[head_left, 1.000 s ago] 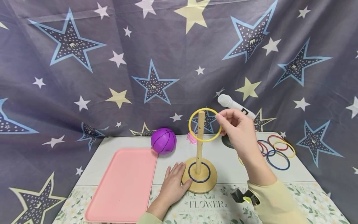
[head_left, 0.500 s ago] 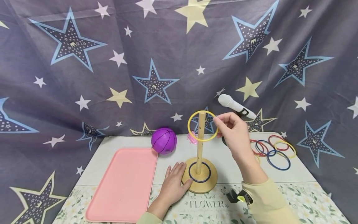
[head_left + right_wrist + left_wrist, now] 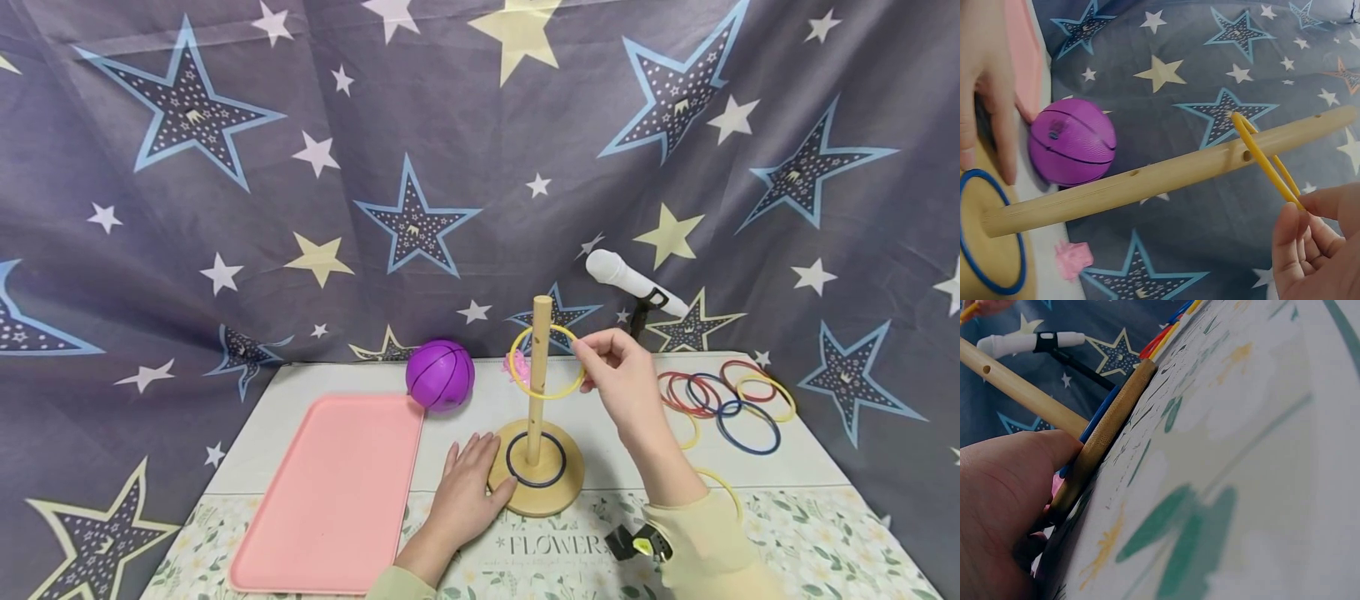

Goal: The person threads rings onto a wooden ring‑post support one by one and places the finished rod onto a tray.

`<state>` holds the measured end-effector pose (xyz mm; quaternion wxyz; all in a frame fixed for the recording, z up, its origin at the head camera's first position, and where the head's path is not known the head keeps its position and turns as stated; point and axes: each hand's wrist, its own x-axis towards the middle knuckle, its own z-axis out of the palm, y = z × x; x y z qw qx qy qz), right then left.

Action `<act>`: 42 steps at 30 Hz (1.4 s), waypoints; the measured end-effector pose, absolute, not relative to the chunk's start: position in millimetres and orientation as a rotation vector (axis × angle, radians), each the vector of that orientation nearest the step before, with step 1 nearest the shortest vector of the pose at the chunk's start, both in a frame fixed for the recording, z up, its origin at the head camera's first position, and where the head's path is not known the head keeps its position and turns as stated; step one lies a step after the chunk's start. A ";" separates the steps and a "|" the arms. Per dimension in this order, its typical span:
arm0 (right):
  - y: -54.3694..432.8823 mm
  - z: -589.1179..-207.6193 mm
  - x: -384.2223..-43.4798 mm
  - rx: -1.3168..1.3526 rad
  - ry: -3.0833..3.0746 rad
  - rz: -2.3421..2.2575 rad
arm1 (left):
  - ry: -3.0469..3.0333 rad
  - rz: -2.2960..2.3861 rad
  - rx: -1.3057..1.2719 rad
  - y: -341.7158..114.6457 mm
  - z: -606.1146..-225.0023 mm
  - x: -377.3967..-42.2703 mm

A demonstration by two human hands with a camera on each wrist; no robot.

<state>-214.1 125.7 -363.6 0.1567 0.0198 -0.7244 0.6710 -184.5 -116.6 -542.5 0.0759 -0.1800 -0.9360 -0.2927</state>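
Note:
My right hand [image 3: 622, 375] pinches a yellow ring [image 3: 1265, 164] between thumb and fingertips. In the right wrist view, the ring encircles the wooden post [image 3: 1166, 178], below its top end. Around the foot of that upright post, a dark blue ring [image 3: 536, 485] lies on the round wooden base [image 3: 555, 502]. My left hand [image 3: 467, 496] rests at the left side of the base with fingers extended; its thumb lies over the rim near the blue ring. Some of the left fingers are hidden in the left wrist view.
Several red, blue and yellow rings [image 3: 750, 452] lie at the right. A white microphone [image 3: 626, 279] on a black stand and a small pink object [image 3: 516, 367] are behind the post. Left stand a purple ball [image 3: 440, 375] and a pink tray [image 3: 333, 492].
My right hand has moved down and slightly left with the yellow ring, from near the post's top to below it. The left hand stays at the base.

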 end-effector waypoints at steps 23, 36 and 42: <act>130.6 -425.4 -214.0 -0.104 -2.212 1.951 | -2.813 -0.866 -0.542 -117.1 -542.4 -186.4; 131.8 -452.2 -212.9 -0.130 -2.274 1.938 | -2.826 -0.863 -0.536 -116.7 -542.9 -186.1; 131.8 -465.3 -212.1 -0.155 -2.318 1.955 | -2.820 -0.864 -0.536 -116.7 -543.4 -186.1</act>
